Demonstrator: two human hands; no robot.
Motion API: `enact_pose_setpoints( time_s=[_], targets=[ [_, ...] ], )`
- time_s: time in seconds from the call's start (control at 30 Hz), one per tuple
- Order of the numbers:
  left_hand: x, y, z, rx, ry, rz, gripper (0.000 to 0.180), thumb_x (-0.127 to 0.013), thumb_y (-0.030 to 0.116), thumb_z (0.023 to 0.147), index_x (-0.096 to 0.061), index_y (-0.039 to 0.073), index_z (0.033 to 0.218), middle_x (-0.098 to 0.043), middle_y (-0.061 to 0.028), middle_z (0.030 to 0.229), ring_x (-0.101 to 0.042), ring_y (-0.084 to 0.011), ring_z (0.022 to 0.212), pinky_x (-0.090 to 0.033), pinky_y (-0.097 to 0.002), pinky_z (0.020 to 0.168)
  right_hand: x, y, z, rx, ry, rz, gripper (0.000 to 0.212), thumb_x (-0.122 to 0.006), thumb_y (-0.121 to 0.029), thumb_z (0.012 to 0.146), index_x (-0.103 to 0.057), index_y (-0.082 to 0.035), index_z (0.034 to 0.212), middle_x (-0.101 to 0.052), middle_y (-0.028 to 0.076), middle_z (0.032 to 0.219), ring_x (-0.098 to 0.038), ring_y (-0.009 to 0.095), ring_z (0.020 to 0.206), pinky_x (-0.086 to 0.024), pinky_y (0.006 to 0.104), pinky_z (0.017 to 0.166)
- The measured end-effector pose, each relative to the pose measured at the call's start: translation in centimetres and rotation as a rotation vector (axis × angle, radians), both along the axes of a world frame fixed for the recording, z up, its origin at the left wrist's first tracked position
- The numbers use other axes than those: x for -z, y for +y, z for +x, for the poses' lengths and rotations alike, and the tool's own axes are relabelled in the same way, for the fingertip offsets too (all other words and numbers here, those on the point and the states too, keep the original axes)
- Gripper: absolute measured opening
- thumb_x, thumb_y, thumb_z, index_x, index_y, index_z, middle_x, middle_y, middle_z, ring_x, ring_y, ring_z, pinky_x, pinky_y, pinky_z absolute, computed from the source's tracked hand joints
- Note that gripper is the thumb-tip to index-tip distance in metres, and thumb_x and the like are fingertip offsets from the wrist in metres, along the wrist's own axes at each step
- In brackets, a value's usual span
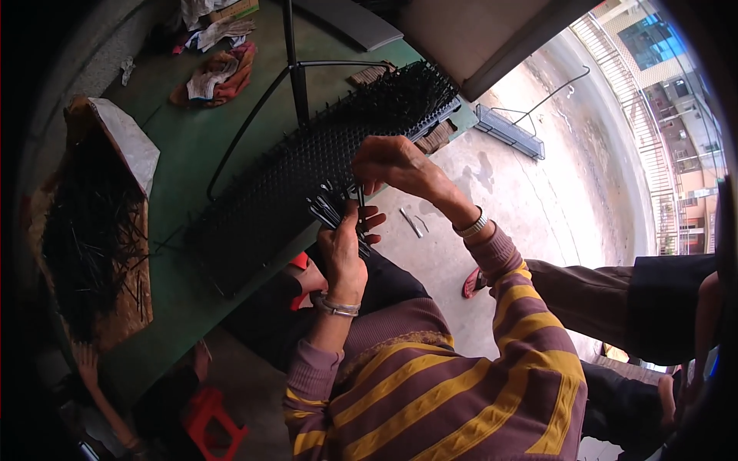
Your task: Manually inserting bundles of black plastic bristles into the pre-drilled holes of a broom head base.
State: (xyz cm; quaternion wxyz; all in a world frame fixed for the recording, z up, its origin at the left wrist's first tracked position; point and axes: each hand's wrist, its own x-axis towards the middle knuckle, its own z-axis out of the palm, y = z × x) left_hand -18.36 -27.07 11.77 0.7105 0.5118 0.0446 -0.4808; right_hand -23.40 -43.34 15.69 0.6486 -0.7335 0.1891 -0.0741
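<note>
A bundle of thin black sticks (326,206) is held in my left hand (344,257), the thumb pressed along it and some fingers spread beyond. My right hand (401,165) is closed in a pinch just above, its fingertips on what looks like a single thin black stick (360,197). Both hands are over the near edge of a long black perforated board (257,188), which lies on the green table. Many small black pieces (407,92) are heaped on the board's far right end. What exactly the sticks are cannot be made out.
A cardboard box (143,288) full of black sticks lies at the left. A black metal stand (296,77) rises behind the board. Rags (219,77) are at the back. A person's hand (84,361) touches the box; another person's leg (584,300) is at right. A red stool (211,422) stands below.
</note>
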Motion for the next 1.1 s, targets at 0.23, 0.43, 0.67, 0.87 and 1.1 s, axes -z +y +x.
enact_pose_setpoints(
  time_s=[0.23,0.43,0.67,0.87,1.1],
  targets=[
    [2.4,-0.4,1.0,0.012,0.275,-0.076,0.019,-0.058,0.024,0.096,-0.062,0.011,0.11,-0.069,-0.0097,0.104,-0.068,-0.0213,0.094,-0.053,-0.0358,0.078,-0.8,-1.8,2.4,0.408,-0.363,-0.544,0.003,-0.054,0.0,0.093,-0.052,0.0,0.09,-0.063,0.008,0.072,-0.065,0.014,0.065,-0.05,0.0267,0.057],
    [2.2,-0.8,0.6,-0.042,0.355,-0.15,0.018,-0.064,0.016,0.091,-0.062,0.006,0.106,-0.068,-0.0099,0.092,-0.067,-0.0211,0.082,-0.057,-0.0405,0.078,1.7,-3.3,5.1,0.414,-0.406,-0.688,0.004,-0.052,0.0,0.094,-0.056,0.001,0.096,-0.064,0.007,0.077,-0.068,0.013,0.072,-0.052,0.0248,0.061],
    [2.4,-0.6,0.8,-0.022,0.377,-0.179,0.017,-0.063,0.017,0.092,-0.062,0.007,0.106,-0.067,-0.0098,0.097,-0.066,-0.0221,0.087,-0.056,-0.0427,0.08,2.0,-3.7,5.7,0.361,-0.392,-0.741,0.003,-0.053,-0.001,0.094,-0.056,0.001,0.096,-0.065,0.009,0.079,-0.071,0.016,0.074,-0.053,0.0253,0.059],
    [2.5,-0.2,0.9,0.006,0.389,-0.143,0.02,-0.057,0.019,0.095,-0.06,0.009,0.112,-0.065,-0.0116,0.105,-0.064,-0.0255,0.097,-0.053,-0.0474,0.086,1.4,-3.9,5.3,0.344,-0.331,-0.837,0.004,-0.057,-0.003,0.092,-0.056,0.0,0.095,-0.065,0.01,0.076,-0.071,0.016,0.073,-0.052,0.0261,0.059],
    [2.2,-0.3,0.6,-0.015,0.382,-0.117,0.017,-0.057,0.016,0.095,-0.06,0.01,0.11,-0.065,-0.01,0.099,-0.065,-0.0222,0.092,-0.055,-0.0467,0.085,1.0,-4.3,5.6,0.264,-0.36,-0.785,0.003,-0.057,-0.003,0.092,-0.057,0.0,0.093,-0.065,0.009,0.076,-0.071,0.017,0.072,-0.052,0.0266,0.06]
  ],
)
